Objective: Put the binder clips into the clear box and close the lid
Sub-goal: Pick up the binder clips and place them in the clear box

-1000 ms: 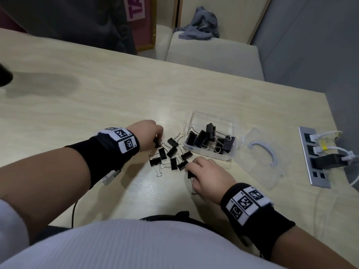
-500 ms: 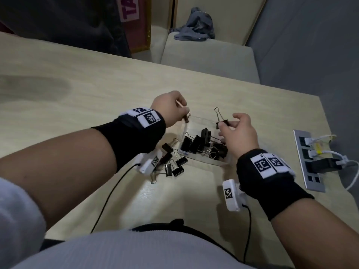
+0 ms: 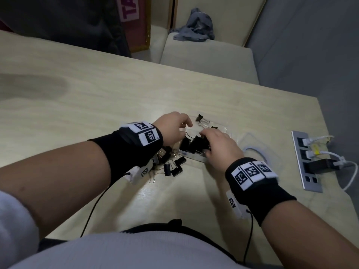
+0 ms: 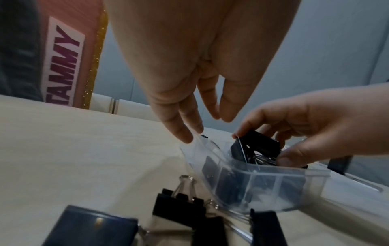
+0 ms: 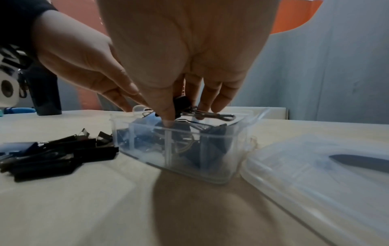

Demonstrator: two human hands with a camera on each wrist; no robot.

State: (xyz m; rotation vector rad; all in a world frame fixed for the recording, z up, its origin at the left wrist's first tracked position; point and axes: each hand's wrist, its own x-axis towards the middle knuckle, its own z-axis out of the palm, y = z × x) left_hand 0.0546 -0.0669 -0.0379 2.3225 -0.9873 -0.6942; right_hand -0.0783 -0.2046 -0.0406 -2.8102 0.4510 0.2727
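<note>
The clear box (image 3: 194, 158) stands open mid-table with several black binder clips (image 3: 191, 144) inside. My right hand (image 3: 215, 143) reaches into it, thumb and fingers pinching a black binder clip (image 5: 182, 102) just above the pile. My left hand (image 4: 202, 128) is empty, and its straight fingers (image 4: 183, 133) touch the box's far left corner. One clip (image 3: 202, 119) lies at the far edge of the box; whether inside or outside I cannot tell. Several loose clips (image 3: 174, 167) lie on the table left of the box, partly under my left wrist.
The clear lid (image 3: 258, 152) lies flat on the table right of the box. A power strip (image 3: 307, 162) with plugs and white cables sits near the right edge. Wrist-camera cables trail toward my body. Beyond the table's far edge stands a cushioned bench (image 3: 206, 55).
Both hands have dropped from above the box down to it. The right hand has lowered its clip into the box. The left hand has let go of its clip and now touches the rim.
</note>
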